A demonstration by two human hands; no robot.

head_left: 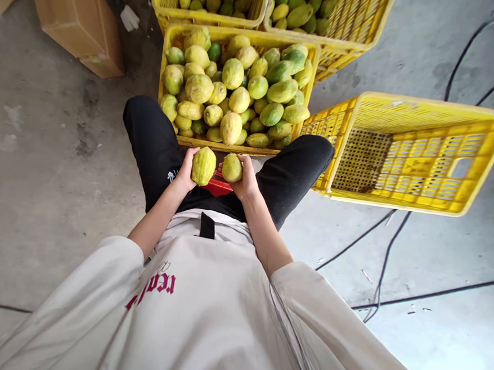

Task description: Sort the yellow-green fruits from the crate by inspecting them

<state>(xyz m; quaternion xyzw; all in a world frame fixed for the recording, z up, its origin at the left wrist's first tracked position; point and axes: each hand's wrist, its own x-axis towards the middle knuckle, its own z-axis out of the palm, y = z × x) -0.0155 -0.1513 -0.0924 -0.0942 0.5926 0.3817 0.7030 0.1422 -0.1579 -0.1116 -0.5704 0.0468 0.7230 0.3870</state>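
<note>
Fruit in each grip: a ridged yellow-green fruit (204,166) in the left hand (186,169), a smaller round fruit (232,168) in the right hand (248,178).

The hands stand slightly apart, each closed around the outer side of its fruit, so the two fruits sit just beside each other between the black trousers (148,138), above a red object (218,187). The step in hand looks to be holding the pair up together; a move from here would call for a steady grip and a lift clear of the rim. Just beyond is a yellow crate (216,144) heaped with similar fruit, with a left rear crate (208,20) and a right rear crate (362,24) behind it, both holding more. Farther right, a tilted yellow crate (398,202) rests near black cables (434,294); cardboard boxes (72,20) stand at far left.
</note>
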